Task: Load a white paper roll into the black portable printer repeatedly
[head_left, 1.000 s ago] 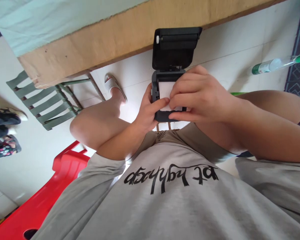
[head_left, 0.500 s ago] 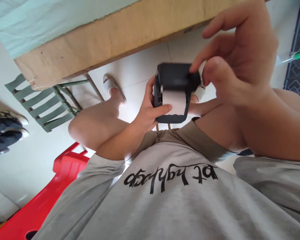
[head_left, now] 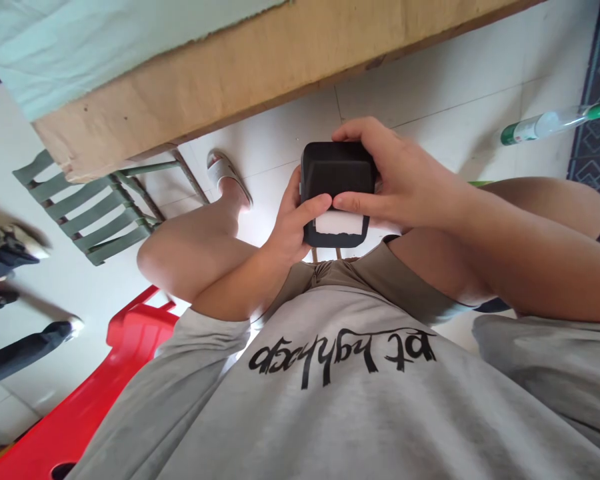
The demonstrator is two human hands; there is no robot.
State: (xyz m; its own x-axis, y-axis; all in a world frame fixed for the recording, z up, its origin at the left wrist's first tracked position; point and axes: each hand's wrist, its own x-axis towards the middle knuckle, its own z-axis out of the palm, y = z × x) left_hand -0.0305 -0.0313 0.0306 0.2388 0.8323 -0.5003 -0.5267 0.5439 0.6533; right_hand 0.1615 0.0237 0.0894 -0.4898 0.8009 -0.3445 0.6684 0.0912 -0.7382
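Note:
A small black receipt printer [head_left: 337, 167] is held in front of my lap, between both hands. Its dark lid lies down over the body, and a strip of white paper [head_left: 341, 223] with a torn edge shows at the near end. My left hand [head_left: 293, 223] grips the printer's left side, thumb on top at the lid's edge. From the right, my right hand [head_left: 395, 177] wraps the other side, its thumb pressed along the lid's near edge and its fingers at the far right corner. The two thumb tips almost meet. Whether the lid is latched I cannot tell.
A wooden table edge [head_left: 205, 87] with a pale green cloth [head_left: 105, 40] runs ahead. A green slatted folding stool [head_left: 87, 207] and a red plastic chair [head_left: 100, 380] stand left. A bottle [head_left: 540, 127] is on the floor at right. Another person's legs [head_left: 25, 347] show at far left.
My right hand has come down and left onto the printer. The lid, raised before with the paper roll exposed, now covers the roll. At far left, the other person's feet have moved apart.

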